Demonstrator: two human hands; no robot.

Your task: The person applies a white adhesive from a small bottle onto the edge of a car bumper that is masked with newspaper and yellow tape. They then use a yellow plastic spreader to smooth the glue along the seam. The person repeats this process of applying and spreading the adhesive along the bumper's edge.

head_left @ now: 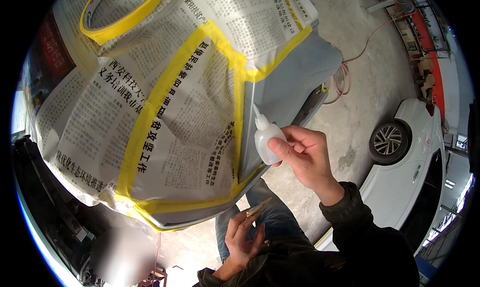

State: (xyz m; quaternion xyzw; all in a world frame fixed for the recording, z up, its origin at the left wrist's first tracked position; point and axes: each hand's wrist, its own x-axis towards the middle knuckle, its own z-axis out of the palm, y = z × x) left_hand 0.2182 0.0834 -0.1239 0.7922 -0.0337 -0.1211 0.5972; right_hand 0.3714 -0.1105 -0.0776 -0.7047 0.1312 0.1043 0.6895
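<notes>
My right hand (pixel 307 154) grips a small translucent squeeze bottle (pixel 265 140) between thumb and fingers. Its thin nozzle points up and left, in front of the bare grey panel (pixel 287 69) of what looks like a car bumper. Lower down, near my legs, my left hand (pixel 242 239) pinches a thin, flat, beige piece (pixel 258 207), seen nearly edge-on; its exact kind cannot be made out. Newspaper (pixel 185 122) covers much of the panel to the left, fixed along its edges with strips of yellow masking tape (pixel 145 119).
A roll of yellow masking tape (pixel 107 34) lies on the newspaper at the upper left. To the right stands a white car (pixel 400 179) on the concrete floor (pixel 367 82). A reddish hose (pixel 345 77) runs across the floor beyond the panel. Red shelving (pixel 425 42) lines the far right.
</notes>
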